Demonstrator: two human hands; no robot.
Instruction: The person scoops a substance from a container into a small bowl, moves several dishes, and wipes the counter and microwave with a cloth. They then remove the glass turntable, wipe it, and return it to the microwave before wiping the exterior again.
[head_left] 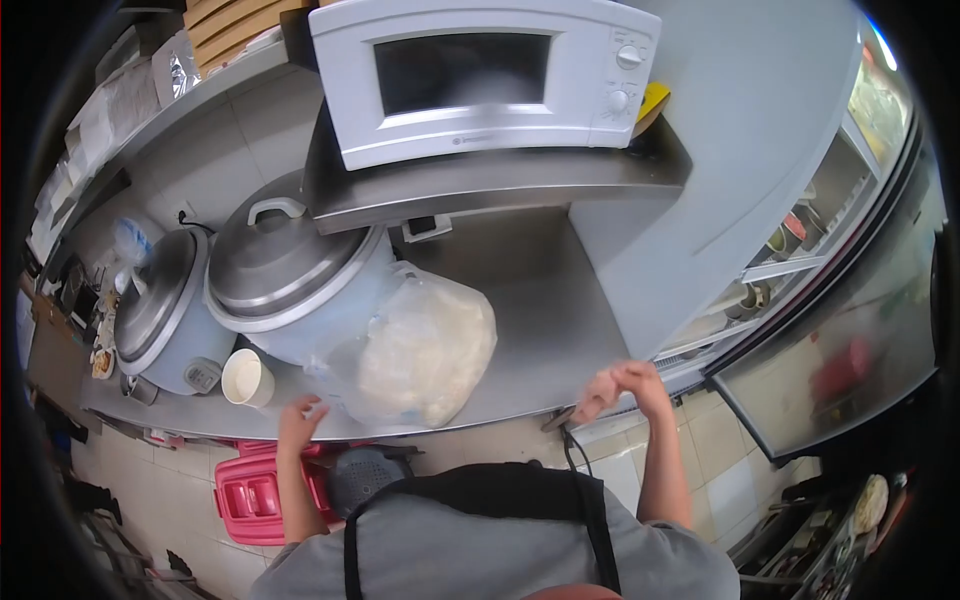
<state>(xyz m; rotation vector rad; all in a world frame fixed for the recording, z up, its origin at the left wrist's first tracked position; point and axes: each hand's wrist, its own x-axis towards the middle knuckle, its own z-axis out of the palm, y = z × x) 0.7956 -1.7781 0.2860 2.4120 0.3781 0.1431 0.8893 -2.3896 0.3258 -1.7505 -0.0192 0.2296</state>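
Observation:
My right hand (640, 381) is closed on a pinkish, lumpy thing (597, 397), perhaps in thin plastic; I cannot make out its kind. It is held at the counter's front edge, right of centre. My left hand (300, 418) is empty, its fingers bent and apart. It is beside a large clear plastic bag (430, 350) full of something whitish, which lies on the steel counter (545, 290). Just behind that hand stands a cream-coloured cup (247, 379), its mouth facing up.
Two large lidded cookers (290, 265) (160, 300) stand at the left. A white microwave (480, 90) sits on a steel shelf (500, 190) above the counter. To the right, a fridge's glass door (850, 340) stands ajar. A pink plastic bin (247, 500) is on the floor.

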